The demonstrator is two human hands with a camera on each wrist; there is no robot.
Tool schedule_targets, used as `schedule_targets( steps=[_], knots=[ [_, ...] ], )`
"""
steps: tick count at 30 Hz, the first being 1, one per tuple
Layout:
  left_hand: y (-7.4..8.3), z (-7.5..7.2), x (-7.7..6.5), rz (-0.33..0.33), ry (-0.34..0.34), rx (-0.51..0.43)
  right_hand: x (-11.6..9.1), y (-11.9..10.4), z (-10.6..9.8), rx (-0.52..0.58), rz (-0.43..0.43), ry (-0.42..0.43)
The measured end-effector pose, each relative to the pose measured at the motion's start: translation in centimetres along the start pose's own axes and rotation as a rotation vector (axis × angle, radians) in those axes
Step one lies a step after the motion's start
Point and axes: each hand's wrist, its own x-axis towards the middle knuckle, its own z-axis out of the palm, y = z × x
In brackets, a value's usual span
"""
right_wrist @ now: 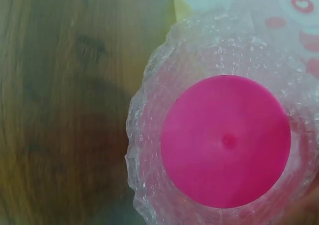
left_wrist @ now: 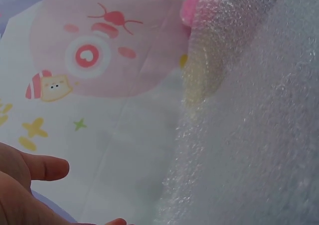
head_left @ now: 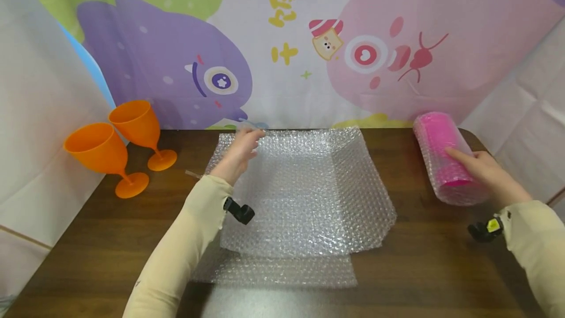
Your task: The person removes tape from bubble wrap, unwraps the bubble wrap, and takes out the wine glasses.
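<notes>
My right hand [head_left: 481, 167] grips a bubble-wrapped pink goblet [head_left: 441, 136] at the right side of the table, its thumb lying along the wrap. In the right wrist view the round pink foot [right_wrist: 224, 140] faces the camera, ringed by crinkled wrap [right_wrist: 149, 110]. My left hand [head_left: 243, 150] is over the left far part of a bubble wrap sheet [head_left: 287, 185], its fingers loose and with nothing held. Its thumb [left_wrist: 50, 168] stands apart from the other fingers in the left wrist view, where wrap [left_wrist: 239, 135] fills the right side.
Two orange goblets [head_left: 99, 148] [head_left: 137, 124] stand upright at the left. A further layer of bubble wrap [head_left: 282, 271] shows under the near edge of the sheet. Behind the dark wooden table [head_left: 410, 269] hangs a cartoon-printed curtain [head_left: 287, 97]; white cloth [head_left: 35, 161] covers the sides.
</notes>
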Motion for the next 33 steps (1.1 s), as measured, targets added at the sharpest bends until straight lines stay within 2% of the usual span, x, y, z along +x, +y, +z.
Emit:
schedule_targets(
  steps=[7,12,16,19,25,33],
  knots=[
    [-0.2,0.6,-0.2,-0.020,-0.013,-0.020,-0.3,-2.3,1.3,0.093,-0.078,-0.036],
    [-0.5,1.0,-0.2,-0.018,-0.016,-0.025,-0.5,-4.0,2.6,0.147,-0.176,-0.052],
    [-0.6,1.1,-0.2,-0.031,-0.020,-0.007,-0.8,-5.4,3.7,0.166,-0.258,-0.053],
    [-0.6,1.1,-0.2,-0.032,-0.020,-0.001,-1.1,-6.5,4.2,0.176,-0.287,-0.061],
    [-0.3,1.1,-0.3,-0.017,-0.034,-0.011,-1.7,-8.6,5.1,0.248,-0.281,-0.140],
    [-0.1,1.9,-0.5,-0.009,-0.078,-0.064,-2.9,-11.3,6.0,0.317,-0.152,-0.301]
  ],
)
